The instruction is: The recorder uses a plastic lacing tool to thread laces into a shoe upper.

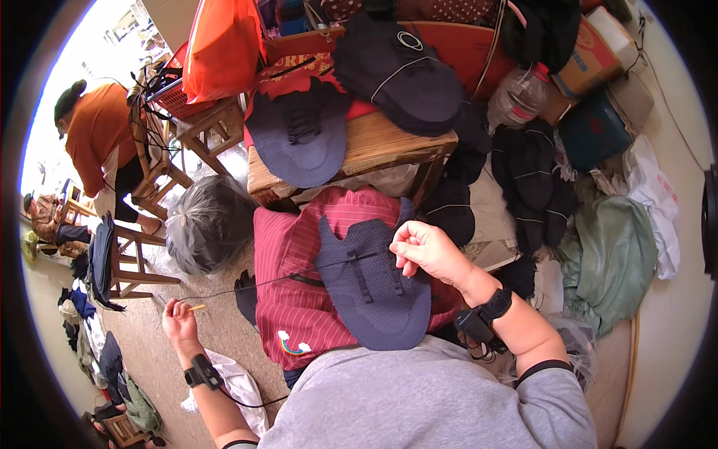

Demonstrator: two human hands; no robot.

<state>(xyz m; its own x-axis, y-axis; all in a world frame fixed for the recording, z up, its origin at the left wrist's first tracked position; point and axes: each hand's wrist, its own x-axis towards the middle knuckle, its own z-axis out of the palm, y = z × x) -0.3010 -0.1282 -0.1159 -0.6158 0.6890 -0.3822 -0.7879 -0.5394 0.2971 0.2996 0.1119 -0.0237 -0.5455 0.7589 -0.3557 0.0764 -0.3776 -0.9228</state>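
A dark blue knit shoe upper (pixel 378 310) lies flat over the red pinstriped cloth (pixel 288 224) on my lap, with black strips along its two eyelet rows. A thin dark lace (pixel 258 285) stretches from the upper out to my left hand (pixel 180 323). That hand is closed on the lace, and a slim yellow stick (pixel 196 307) pokes out beside its fingers. Just above the upper's right side, my right hand (pixel 425 253) is pinched shut where the lace's other stretch meets the fingertips; the lace end itself is hidden there.
A wooden bench (pixel 355 146) ahead carries a laced upper (pixel 295 138) and a stack of dark uppers (pixel 404 82). Tied bundles (pixel 527 179) lie to the right, near a green sack (pixel 609 251). Left are a filled plastic bag (pixel 208 224), a stool (pixel 134 258) and a bending person (pixel 105 131).
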